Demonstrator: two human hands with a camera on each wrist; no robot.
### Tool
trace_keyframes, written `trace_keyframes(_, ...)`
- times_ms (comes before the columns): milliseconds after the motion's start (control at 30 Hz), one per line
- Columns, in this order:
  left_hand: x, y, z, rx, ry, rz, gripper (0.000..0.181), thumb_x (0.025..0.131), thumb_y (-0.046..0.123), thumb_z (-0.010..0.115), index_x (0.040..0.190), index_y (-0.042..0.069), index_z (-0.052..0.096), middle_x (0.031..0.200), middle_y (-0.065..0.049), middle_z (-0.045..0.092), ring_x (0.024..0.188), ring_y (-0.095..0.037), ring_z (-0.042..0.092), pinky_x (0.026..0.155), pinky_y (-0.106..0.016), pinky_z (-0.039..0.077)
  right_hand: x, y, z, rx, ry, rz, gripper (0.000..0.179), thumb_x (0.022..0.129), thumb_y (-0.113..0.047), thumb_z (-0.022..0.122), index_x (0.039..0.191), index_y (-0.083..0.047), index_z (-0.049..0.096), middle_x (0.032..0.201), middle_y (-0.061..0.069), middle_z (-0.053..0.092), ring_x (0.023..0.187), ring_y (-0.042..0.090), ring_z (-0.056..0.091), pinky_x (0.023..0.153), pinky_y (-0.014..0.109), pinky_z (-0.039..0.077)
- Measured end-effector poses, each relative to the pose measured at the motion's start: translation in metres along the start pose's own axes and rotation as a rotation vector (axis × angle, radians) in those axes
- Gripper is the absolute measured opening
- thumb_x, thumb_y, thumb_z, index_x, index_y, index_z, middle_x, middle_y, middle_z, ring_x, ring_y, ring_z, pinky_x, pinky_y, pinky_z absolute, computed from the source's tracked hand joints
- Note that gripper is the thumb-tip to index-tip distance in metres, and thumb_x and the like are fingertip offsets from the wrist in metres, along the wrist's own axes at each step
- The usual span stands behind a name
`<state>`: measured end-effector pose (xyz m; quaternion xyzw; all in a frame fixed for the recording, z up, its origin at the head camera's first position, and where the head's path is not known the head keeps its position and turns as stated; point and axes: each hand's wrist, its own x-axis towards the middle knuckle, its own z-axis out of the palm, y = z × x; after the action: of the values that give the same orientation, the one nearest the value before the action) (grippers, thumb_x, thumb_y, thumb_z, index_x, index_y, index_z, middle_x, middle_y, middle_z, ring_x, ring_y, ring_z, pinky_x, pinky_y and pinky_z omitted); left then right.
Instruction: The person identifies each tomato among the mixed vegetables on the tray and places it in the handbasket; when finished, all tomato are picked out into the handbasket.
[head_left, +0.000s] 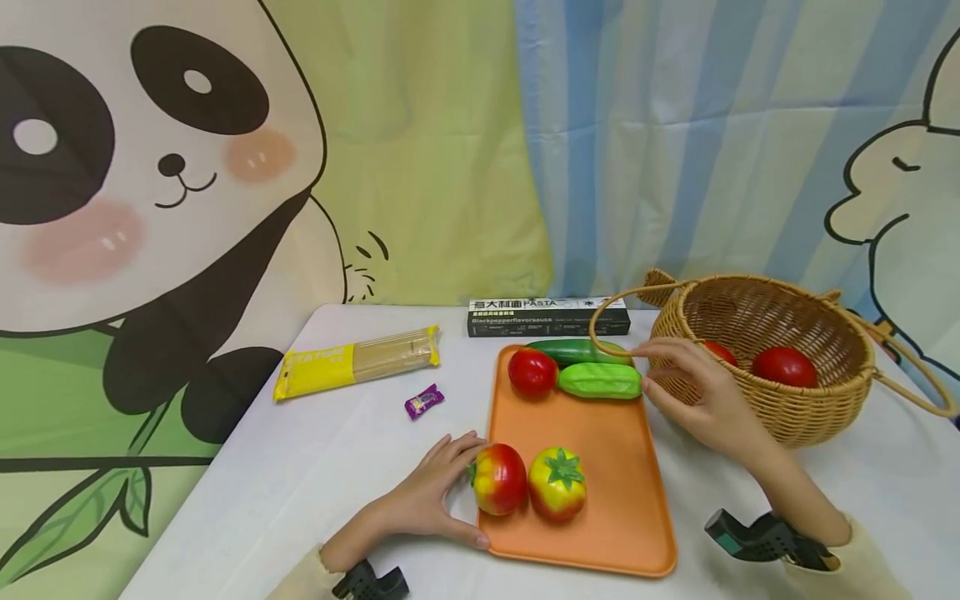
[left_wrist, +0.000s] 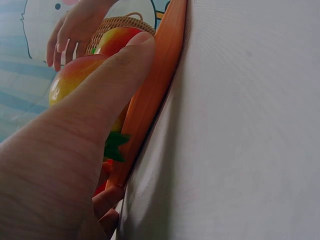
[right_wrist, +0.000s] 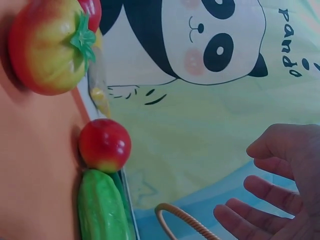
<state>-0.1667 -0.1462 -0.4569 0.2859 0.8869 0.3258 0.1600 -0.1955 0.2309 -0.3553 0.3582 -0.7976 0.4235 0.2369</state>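
head: orange tray (head_left: 611, 467), long axis near to far

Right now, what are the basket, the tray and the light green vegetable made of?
The basket: matte wicker or rattan, judging by its woven strands.
The tray: probably smooth plastic, with even orange colour and a raised rim.
The light green vegetable: perhaps glossy plastic, since it shines.

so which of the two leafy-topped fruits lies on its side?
The left fruit in the head view, beside the left hand: its green leaves point sideways; the right fruit has its leaves facing up.
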Motion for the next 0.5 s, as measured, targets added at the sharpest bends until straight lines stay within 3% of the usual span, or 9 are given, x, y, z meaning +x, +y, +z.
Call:
trace_keyframes(200, 0.0, 0.0, -0.001, 0.001, 0.01, 0.012, 0.105, 0.067, 0.061, 0.081, 0.153, 0.026, 0.03, 0.161, -0.001, 0.022, 0.15, -0.025, 0.008, 0.12, -0.055, -0.001, -0.002, 0.001, 0.012, 0.006, -0.061, -0.002, 0.05, 0.075, 0.02, 0.07, 0.119, -0.003, 0.062, 0.121, 0.011, 0.058, 0.113, 0.002, 0.052, 0.081, 0.018, 0.055)
trace_keyframes(500, -0.001, 0.001, -0.001, 0.005, 0.009, 0.015, 0.104, 0.068, 0.059, 0.081, 0.153, 0.023, 0.032, 0.16, -0.002, 0.024, 0.15, -0.025, 0.009, 0.12, -0.055, -0.001, -0.008, 0.0, 0.03, -0.015, -0.146, 0.021, 0.043, 0.079, 0.009, 0.073, 0.118, -0.006, 0.063, 0.119, 0.008, 0.059, 0.11, 0.007, 0.055, 0.079, 0.023, 0.057)
